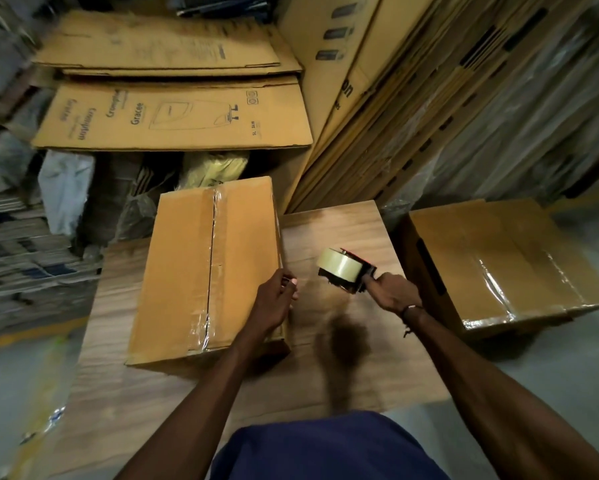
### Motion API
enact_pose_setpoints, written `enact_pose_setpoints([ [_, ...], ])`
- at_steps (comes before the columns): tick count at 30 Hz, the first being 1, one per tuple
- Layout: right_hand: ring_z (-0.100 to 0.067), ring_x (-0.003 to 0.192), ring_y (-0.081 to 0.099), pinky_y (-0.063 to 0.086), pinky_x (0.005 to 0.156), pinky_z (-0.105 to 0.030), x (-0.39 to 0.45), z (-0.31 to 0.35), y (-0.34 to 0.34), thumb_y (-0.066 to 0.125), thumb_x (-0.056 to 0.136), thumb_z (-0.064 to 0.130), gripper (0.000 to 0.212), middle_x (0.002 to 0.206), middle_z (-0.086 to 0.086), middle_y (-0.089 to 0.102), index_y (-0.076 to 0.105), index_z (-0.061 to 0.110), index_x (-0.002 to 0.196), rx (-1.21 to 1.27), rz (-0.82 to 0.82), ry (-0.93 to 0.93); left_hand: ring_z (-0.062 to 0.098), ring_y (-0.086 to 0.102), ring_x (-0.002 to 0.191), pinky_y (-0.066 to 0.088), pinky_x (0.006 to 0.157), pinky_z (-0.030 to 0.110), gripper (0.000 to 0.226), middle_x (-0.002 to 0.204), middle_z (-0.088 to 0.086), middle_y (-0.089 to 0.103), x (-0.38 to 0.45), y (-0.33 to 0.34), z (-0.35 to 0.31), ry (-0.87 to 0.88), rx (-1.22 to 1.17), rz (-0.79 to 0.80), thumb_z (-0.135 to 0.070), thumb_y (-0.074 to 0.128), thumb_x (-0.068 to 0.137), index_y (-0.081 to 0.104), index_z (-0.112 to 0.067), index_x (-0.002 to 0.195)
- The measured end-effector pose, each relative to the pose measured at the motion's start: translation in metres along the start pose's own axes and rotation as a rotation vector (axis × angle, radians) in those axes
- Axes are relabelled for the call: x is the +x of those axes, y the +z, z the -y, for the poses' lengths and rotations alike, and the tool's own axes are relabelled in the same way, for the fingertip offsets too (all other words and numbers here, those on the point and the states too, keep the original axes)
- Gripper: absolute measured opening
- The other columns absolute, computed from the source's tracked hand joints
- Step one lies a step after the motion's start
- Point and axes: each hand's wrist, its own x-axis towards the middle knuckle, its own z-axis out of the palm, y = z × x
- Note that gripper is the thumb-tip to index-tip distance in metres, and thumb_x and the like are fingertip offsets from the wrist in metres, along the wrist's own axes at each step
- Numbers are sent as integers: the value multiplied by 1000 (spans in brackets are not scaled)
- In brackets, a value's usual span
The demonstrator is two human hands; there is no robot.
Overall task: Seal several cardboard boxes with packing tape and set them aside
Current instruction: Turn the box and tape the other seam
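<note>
Head view, nearest first: both forearms reach over the counter (pixel 343 375). The left hand (pixel 277 299) curls over the right edge of the cardboard box (pixel 204 268) lying on the counter — its seam already taped. The right hand (pixel 393 292) grips the tape dispenser (pixel 345 270) just beside it. Stiff and probably light, the box is best lifted by opposite edges. Farther right, another taped box (pixel 499 268) sits set aside.

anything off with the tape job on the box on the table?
Yes. The tape along the box's centre seam is wrinkled near the near end, and the seam shows as a dark gap there. Otherwise the flaps lie flat.
</note>
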Motion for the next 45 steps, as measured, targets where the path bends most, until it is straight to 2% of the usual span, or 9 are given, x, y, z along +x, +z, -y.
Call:
enact_pose_setpoints([
  [5,-17,64,63,52,67,-36,-12,12,-50,13,73,103,107,72,1,72,72,13,79,319,114,-150,17,73,81,52,57,18,13,98,5,73,-5,-14,-11,-120,-58,-51,-19,55,106,62,-16,116],
  [11,-12,56,39,33,51,-27,-45,68,-71,21,91,89,93,68,-2,51,75,12,94,674,359,-322,30,71,85,58,81,46,31,99,19,72,-4,-36,-16,-499,-475,-94,-24,48,109,65,2,116],
  [17,-25,59,41,34,54,-33,-69,143,-58,15,92,89,99,64,-6,54,64,3,83,568,385,-518,29,65,90,62,69,38,33,107,19,67,-37,-88,-17,-568,-1171,-44,-27,50,108,67,0,117],
  [24,-15,54,44,37,52,-28,-102,208,-26,20,93,84,97,63,-3,55,65,-2,84,564,481,-606,25,76,69,62,66,30,36,83,22,75,-89,-142,12,-571,-1285,-176,8,22,105,56,10,117],
  [29,-14,56,43,37,50,-25,-121,250,-2,28,76,100,123,66,-4,53,61,-16,97,550,525,-669,35,77,79,63,69,44,45,96,27,74,-123,-185,48,-534,-1531,-192,-23,34,110,65,9,105],
  [34,-18,57,39,36,49,-26,-140,283,21,27,80,98,124,68,-6,51,64,-17,109,529,545,-675,20,67,52,62,54,31,33,62,13,66,-142,-211,62,-542,-1146,-312,7,36,103,59,2,80],
  [36,-17,57,39,35,50,-26,-147,291,31,26,82,96,121,69,-5,52,67,-13,112,509,553,-676,22,65,56,59,51,29,26,71,17,65,-143,-220,70,-531,-915,-398,15,41,97,61,4,86],
  [39,-14,56,37,33,50,-26,-156,296,42,28,80,97,120,64,2,51,67,-13,109,505,557,-667,30,65,73,60,54,41,18,92,17,64,-148,-228,85,-511,-713,-466,9,54,95,64,-6,93],
  [45,-16,55,42,37,54,-24,-165,291,49,17,81,97,98,62,-3,52,63,10,79,400,499,-593,24,73,65,62,67,37,24,65,3,74,-158,-250,127,-303,-26,-572,-23,72,89,77,-18,66],
])
